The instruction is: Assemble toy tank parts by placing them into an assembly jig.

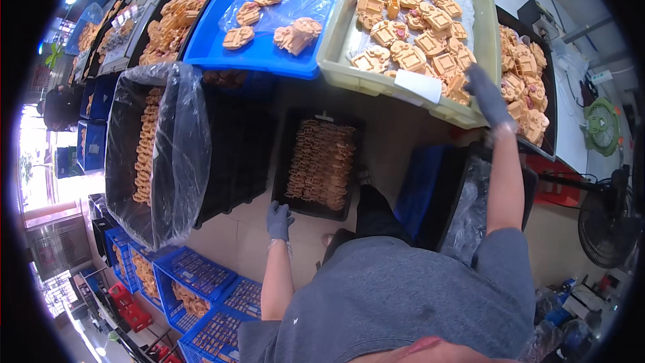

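My right hand [489, 97], in a grey glove, reaches over the right rim of a pale yellow-green bin [329, 60]. Its fingers are stretched out beside the heap of light orange plastic parts [430, 44] in the bin, and I see nothing held. A white slip of paper [418, 87] hangs over the bin's near rim. My left hand [279, 220], gloved the same way, hangs low with curled fingers; no part shows in it. It is nearest to a black crate [277, 185] on the floor, where more orange parts stand in stacked rows [321, 165].
Left of the pale bin is a blue tray [262, 66] with scattered parts. A black bin [552, 117] of parts stands at the right. Below left are a plastic-lined black crate [181, 154] and blue crates [201, 272]. A black fan [608, 218] stands far right.
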Tool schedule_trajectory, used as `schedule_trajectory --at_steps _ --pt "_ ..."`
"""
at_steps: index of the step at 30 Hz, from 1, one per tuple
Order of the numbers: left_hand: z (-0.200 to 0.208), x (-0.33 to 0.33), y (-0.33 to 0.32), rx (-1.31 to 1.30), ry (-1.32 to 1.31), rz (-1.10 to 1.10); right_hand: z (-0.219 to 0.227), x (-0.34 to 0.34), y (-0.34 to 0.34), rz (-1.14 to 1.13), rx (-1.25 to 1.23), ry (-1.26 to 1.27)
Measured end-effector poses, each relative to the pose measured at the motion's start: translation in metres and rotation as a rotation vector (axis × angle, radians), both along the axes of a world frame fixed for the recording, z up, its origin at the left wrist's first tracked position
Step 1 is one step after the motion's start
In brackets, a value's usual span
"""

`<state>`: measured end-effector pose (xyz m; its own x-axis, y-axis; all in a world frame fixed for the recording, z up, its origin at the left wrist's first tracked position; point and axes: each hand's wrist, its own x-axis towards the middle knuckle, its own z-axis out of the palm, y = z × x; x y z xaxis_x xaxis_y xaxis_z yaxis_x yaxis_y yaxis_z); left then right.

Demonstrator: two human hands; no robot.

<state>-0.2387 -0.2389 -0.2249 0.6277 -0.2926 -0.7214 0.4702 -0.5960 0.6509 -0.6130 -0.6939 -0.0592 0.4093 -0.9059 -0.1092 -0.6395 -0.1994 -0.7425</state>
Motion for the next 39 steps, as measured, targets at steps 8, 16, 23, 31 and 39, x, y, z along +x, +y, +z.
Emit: schedule_trajectory --at_steps 8,16,23,31,39 --pt "-0.007 -0.007 0.205 -0.024 -0.149 0.133 -0.021 0.119 0.025 -0.316 0.377 -0.985" --pt "-0.08 -0.042 0.485 -0.016 -0.089 0.412 -0.02 0.089 0.197 0.226 -0.405 0.6" --pt "-0.116 -0.123 0.63 -0.189 -0.953 -0.544 -0.119 0.075 0.255 0.359 0.198 0.778" --pt "-0.041 -0.093 0.548 0.666 -0.423 -0.613 -0.208 0.121 0.362 0.593 0.441 0.753" --pt "-0.04 0.009 0.684 -0.345 0.058 1.176 -0.262 0.262 0.452 0.278 0.37 0.354"
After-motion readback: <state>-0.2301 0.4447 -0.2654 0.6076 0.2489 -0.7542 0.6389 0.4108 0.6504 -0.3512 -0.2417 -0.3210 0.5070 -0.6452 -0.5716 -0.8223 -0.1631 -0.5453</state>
